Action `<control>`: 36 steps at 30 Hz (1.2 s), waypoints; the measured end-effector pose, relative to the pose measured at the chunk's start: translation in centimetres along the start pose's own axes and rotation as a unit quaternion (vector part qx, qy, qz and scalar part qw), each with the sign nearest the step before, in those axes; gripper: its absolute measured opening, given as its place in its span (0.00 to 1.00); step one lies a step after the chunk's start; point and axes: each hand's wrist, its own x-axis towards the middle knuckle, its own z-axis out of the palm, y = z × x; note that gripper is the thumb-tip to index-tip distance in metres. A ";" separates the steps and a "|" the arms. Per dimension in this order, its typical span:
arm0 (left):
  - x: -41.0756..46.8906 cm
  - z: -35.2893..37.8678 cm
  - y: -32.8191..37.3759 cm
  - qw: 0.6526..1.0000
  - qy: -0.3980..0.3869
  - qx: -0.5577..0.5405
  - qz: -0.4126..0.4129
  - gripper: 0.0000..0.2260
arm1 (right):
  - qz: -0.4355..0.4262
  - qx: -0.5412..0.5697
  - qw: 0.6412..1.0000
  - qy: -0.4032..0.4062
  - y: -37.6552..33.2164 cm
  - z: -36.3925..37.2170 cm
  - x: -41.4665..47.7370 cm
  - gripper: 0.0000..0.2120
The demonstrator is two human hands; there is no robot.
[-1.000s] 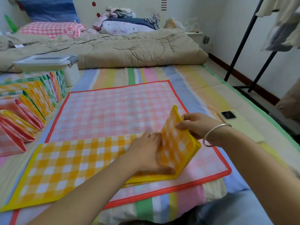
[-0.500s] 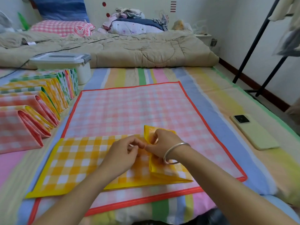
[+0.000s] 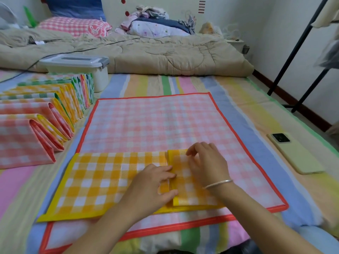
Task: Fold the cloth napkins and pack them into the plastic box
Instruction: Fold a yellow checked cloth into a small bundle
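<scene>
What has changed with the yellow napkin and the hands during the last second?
The right end of the yellow checked napkin, held upright by the right hand a second ago, was folded leftward and now lies flat. The right hand released its pinch and presses the flap; the left hand presses at its edge. The pink checked cloth, folded napkins, plastic box and phone stayed put.

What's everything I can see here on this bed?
pink napkin: one, red-bordered, flat on striped sheet
yellow napkin: one, yellow-checked, partly folded, on pink napkin
folded napkins: row, uncountable, mixed colours, left
plastic box: one, white, grey lid, behind row
phone: one, pale green, right
quilt: one, beige, far end
pillow: one, pink-checked, far left
clothes rack: one, black, right
left hand: on yellow napkin, at fold's edge
right hand: pressing its folded end
</scene>
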 end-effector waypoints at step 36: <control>1.5 -8.9 -7.2 0.977 0.095 0.074 -0.177 0.04 | -0.194 0.046 0.978 -0.066 -2.9 3.4 0.0 0.28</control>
